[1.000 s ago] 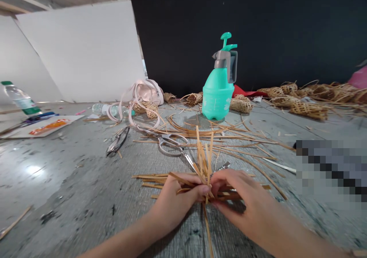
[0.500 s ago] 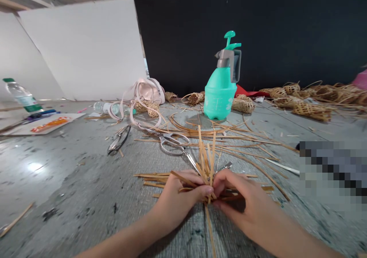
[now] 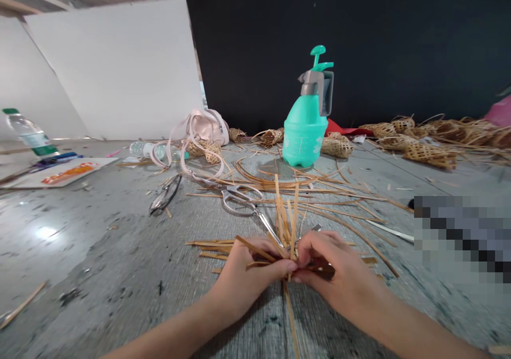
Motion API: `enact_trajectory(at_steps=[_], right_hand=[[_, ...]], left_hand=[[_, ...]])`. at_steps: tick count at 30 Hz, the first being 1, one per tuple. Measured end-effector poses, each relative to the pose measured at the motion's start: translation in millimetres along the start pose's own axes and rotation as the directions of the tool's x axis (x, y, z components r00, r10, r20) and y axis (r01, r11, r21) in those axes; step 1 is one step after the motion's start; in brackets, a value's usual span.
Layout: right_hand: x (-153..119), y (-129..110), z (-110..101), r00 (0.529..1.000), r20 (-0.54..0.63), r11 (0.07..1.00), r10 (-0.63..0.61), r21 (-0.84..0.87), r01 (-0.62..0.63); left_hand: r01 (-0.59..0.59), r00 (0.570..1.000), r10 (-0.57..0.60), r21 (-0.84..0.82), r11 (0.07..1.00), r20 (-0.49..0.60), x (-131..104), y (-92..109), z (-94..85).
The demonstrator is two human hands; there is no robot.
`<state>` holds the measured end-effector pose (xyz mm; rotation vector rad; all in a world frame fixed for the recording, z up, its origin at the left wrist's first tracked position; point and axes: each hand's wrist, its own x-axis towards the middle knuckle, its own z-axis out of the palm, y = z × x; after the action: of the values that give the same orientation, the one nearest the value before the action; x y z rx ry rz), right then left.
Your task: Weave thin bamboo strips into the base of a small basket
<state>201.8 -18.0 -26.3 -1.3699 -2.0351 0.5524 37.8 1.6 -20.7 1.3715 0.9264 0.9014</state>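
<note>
1. Rising behind the spray bottle (image 3: 304,127), the black panel (image 3: 351,23) is the largest thing here; a white panel (image 3: 120,71) stands to the bottle's left.
2. The grey table (image 3: 131,300) carries the spray bottle and, to the bottle's right, several woven pieces (image 3: 431,153).
3. On the near side of the spray bottle, a bundle of strips (image 3: 294,220) crosses between the left hand (image 3: 249,271) and the right hand (image 3: 337,266), touching both, neither clearly nearer. One set points up and away toward the bottle; others run left and right, square to it, and one trails back toward the person.
4. The left hand, nearside left of the bottle, pinches strips between thumb and fingers.
5. The right hand, nearside of the bottle, pinches at the same crossing with thumb and curled fingertips; exactly which strip is hidden.
6. Nearside left of the bottle, scissors (image 3: 261,219) lie with blades toward the crossing.
</note>
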Motion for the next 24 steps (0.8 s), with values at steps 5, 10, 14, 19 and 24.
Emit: enact_trajectory(at_steps=[5, 10, 14, 19, 24], right_hand=[[2, -2, -8, 0.992, 0.127, 0.994, 0.017, 0.103, -0.03], [7, -1, -10, 0.977, 0.207, 0.977, 0.052, 0.19, -0.092], [9, 2, -5, 0.976, 0.189, 0.957, 0.111, 0.243, -0.157], [7, 0, -4, 0.974, 0.194, 0.943, 0.115, 0.287, -0.168], [10, -11, -10, 0.984, 0.159, 0.937, 0.08, 0.324, -0.129]], left_hand=[[0.043, 0.998, -0.042, 0.019, 0.999, -0.05, 1, 1, 1.6], [0.094, 0.994, -0.096, -0.033, 0.995, -0.059, 2, 2, 2.9], [0.102, 0.994, -0.104, -0.047, 0.994, -0.043, 1, -1, 1.5], [0.06, 0.997, -0.06, 0.01, 0.998, -0.039, 2, -2, 1.5], [0.035, 0.997, -0.033, 0.022, 0.999, -0.075, 1, 1, 3.1]])
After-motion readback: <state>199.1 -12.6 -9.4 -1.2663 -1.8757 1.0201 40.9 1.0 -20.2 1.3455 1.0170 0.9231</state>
